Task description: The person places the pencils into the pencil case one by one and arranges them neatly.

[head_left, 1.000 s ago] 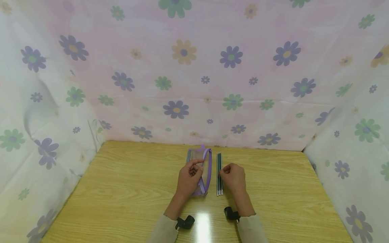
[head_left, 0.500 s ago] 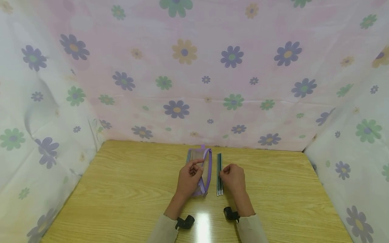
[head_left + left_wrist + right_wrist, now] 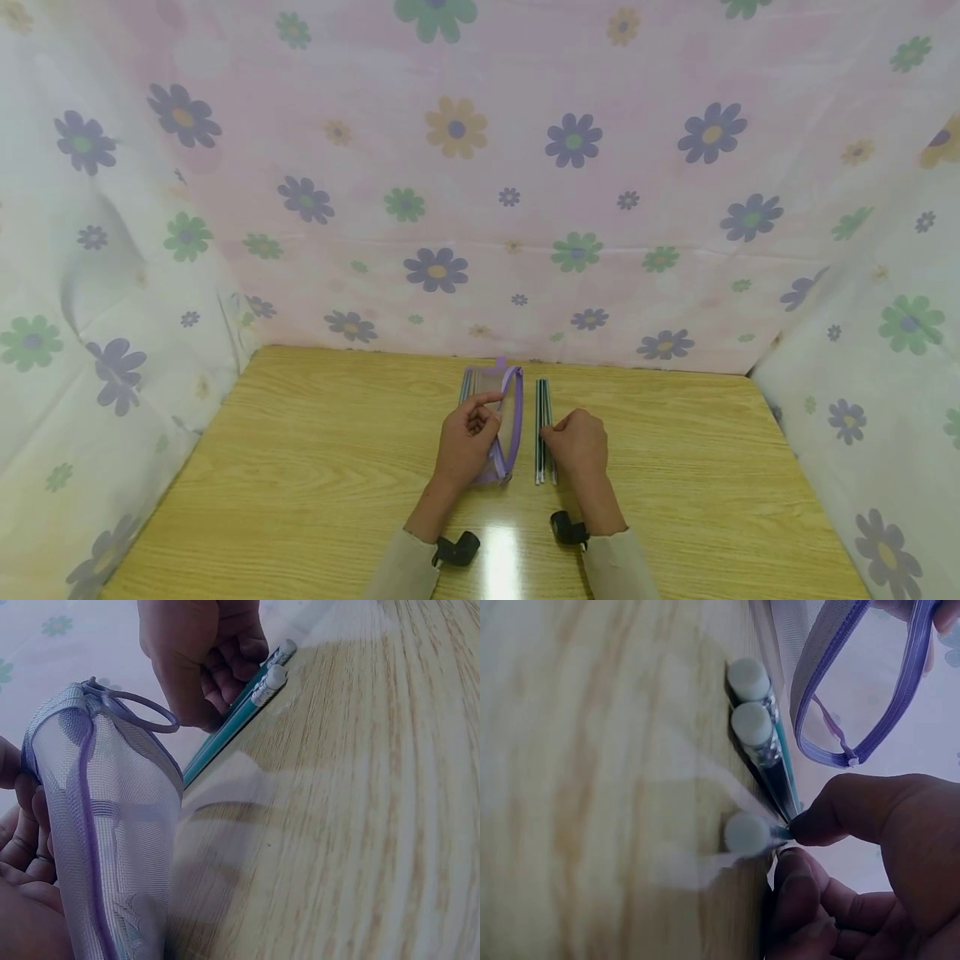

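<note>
My left hand holds a mesh pencil case with a purple zip at its opening edge. The zip is undone and the mouth gapes to the right. Pencils show through the mesh at the far left. With thumb and forefinger, my right hand pinches one pencil that has a white eraser. Its eraser end stands a little apart from two dark green pencils lying side by side, just right of the case. In the left wrist view, the mesh case partly covers the left fingers.
The wood-grain table extends to both sides. A flowered cloth hangs behind it and along the left and right. Black wrist cameras are strapped to both wrists, and light glares on the table between the forearms.
My right hand has shifted slightly, and the rightmost pencil's eraser end has swung right, away from the other two. The left hand and pencil case have stayed put.
</note>
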Demonstrator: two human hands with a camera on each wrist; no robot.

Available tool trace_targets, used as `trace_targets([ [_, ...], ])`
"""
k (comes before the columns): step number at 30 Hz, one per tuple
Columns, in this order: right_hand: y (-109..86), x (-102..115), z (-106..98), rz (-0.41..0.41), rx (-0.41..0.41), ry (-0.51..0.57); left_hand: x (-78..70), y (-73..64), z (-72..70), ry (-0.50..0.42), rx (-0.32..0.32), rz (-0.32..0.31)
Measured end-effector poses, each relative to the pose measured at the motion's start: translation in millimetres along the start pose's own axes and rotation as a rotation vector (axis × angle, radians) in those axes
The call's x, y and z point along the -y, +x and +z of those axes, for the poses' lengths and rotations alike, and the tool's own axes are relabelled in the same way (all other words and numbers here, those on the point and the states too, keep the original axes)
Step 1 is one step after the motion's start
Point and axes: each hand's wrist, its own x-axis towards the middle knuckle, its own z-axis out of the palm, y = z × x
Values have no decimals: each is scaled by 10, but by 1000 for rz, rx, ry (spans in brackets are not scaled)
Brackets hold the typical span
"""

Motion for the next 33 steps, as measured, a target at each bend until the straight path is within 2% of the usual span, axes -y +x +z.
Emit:
trace_targets([
  [10, -28, 16, -11, 40, 9, -22, 29, 8, 3, 5, -4, 7],
  [17, -28, 35, -7, 38, -10, -34, 35, 19, 4, 20, -13, 9],
  [33, -37, 38, -51, 32, 21, -20, 26, 9, 6, -11, -11, -2],
])
